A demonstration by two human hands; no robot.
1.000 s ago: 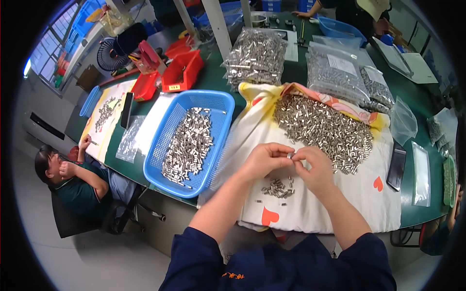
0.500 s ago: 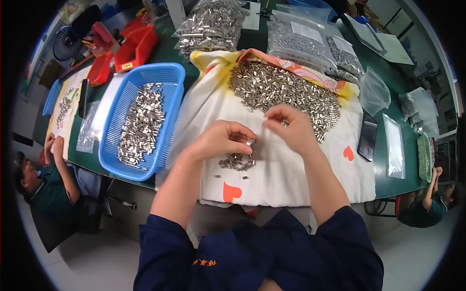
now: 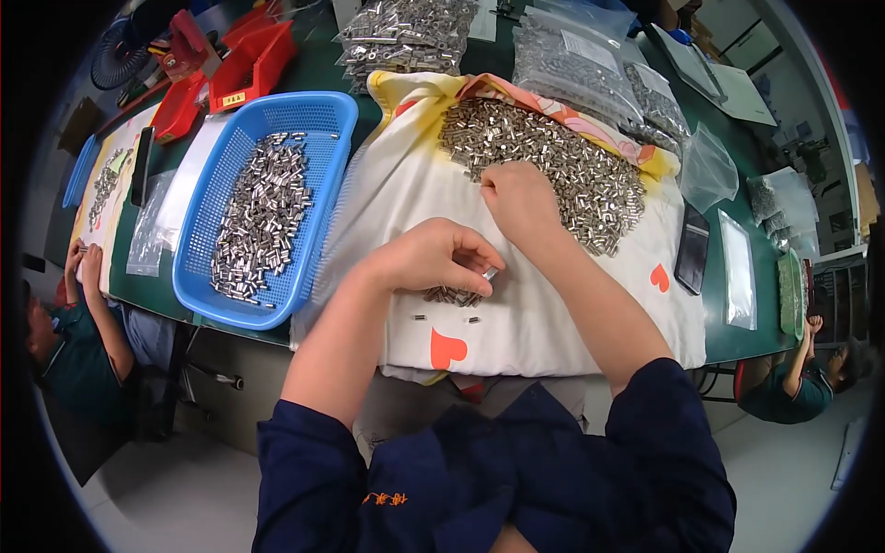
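Note:
My left hand (image 3: 438, 256) is closed, with a small shiny metal sleeve (image 3: 489, 274) pinched between thumb and fingers. Just below it lies a little heap of metal sleeves (image 3: 450, 296), partly covered by the hand. Two single sleeves (image 3: 475, 320) rest apart on the white cloth (image 3: 590, 341) near a printed red heart. At the near left edge of a big pile of metal sleeves (image 3: 590, 180), my right hand (image 3: 518, 198) has its fingers drawn together. Whatever those fingertips hold, if anything, is hidden.
A blue plastic basket (image 3: 312, 235) with many sleeves stands at the left. Bulging bags of metal parts (image 3: 572, 78) and red bins (image 3: 253, 74) are at the back. On the right lie a phone (image 3: 691, 249) and a clear bag (image 3: 737, 276). Other people sit at both sides.
My right hand has moved left and away from me along the pile's edge, its fingers now closed. My left hand stays near the little heap, still pinching a sleeve. The view has shifted slightly.

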